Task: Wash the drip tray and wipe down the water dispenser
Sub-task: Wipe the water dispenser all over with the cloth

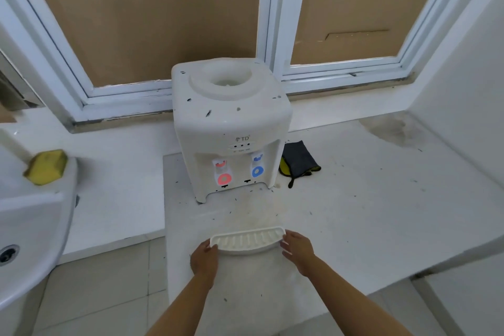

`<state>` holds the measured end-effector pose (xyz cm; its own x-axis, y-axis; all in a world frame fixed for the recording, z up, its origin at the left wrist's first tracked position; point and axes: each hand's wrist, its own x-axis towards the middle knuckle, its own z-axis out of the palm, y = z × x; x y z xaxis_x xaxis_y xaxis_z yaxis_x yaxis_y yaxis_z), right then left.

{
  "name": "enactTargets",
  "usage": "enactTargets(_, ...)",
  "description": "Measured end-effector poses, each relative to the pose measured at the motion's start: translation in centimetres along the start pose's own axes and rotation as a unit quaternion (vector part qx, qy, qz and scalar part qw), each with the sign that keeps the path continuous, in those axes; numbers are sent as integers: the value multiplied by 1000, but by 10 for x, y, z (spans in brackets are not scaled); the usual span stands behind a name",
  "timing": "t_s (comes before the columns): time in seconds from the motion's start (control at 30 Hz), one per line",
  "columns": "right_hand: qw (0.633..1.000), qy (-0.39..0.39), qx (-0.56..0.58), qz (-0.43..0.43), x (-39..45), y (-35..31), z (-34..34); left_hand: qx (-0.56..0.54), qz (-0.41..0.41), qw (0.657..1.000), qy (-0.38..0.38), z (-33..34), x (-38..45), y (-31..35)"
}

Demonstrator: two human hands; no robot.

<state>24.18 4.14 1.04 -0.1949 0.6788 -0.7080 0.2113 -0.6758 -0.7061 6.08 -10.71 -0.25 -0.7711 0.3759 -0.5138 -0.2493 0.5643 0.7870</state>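
Observation:
A white ribbed drip tray (246,240) is held above the near part of the counter, well in front of the dispenser. My left hand (204,258) grips its left end and my right hand (298,249) grips its right end. The white water dispenser (230,123) stands on the counter below the window, with no bottle on top, a red tap on the left and a blue tap on the right. Dark specks dot its top and the counter around it.
A grey and yellow cloth (298,162) lies right of the dispenser. A yellow sponge (46,166) sits on the rim of a white sink (35,226) at the left. The white counter (381,213) is dirty, with a dark stain at the far right corner.

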Motion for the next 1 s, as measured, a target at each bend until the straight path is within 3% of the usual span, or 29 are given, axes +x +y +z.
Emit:
enactTargets(0.43, 995, -42, -89, 0, 45, -14, -2, 33, 1, 997, 74, 21, 0, 0)
enactTargets(0.57, 993, -45, -113, 6, 55, -26, -9, 63, -37, 981, 181, 35, 0, 4)
enactTargets(0.67, 993, -41, -112, -2, 67, -50, -24, 76, 68, 971, 216, 58, -5, 25)
enactTargets(0.77, 993, -47, -106, -12, 85, -87, -44, 84, 167, 970, 154, 93, -8, 57)
enactTargets(0.83, 994, -37, -98, -27, 93, -112, -58, 115, 219, 966, 69, 120, -7, 71)
enactTargets(0.93, 994, -15, -93, -56, 122, -150, -80, 131, 205, 966, -84, 168, -5, 108)
enactTargets(1.0, 990, 3, -113, -81, 145, -170, -92, 127, 198, 964, -124, 199, 5, 131)
